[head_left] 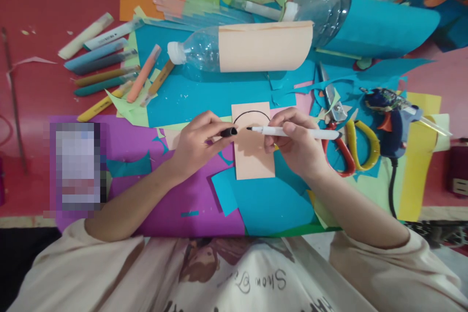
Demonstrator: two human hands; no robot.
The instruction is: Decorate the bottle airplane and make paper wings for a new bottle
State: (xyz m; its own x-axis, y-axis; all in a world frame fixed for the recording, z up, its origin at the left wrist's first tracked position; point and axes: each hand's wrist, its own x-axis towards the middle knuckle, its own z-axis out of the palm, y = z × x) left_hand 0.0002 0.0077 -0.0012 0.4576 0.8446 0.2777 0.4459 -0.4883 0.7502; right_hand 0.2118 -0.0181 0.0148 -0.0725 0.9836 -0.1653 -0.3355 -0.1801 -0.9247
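My left hand point(201, 141) pinches a small black marker cap point(229, 132), its open end facing right. In my right hand point(298, 141) is a white marker point(303, 132), held level with its bare dark tip pointing left, a short gap from the cap. Below both hands lies a peach paper rectangle point(254, 165) with a black curved line drawn across its upper part. Blue paper point(274, 204) and purple paper point(175, 195) lie under it. My fingers cover parts of the peach paper's sides.
A clear bottle wrapped in peach paper point(265, 48) lies beyond my hands, beside one wrapped in blue paper point(391, 27). Several markers point(102, 63) are at the left. Scissors point(340, 141) and a blue glue gun point(397, 122) with a cord lie at the right. A blurred phone-like object point(78, 163) is at left.
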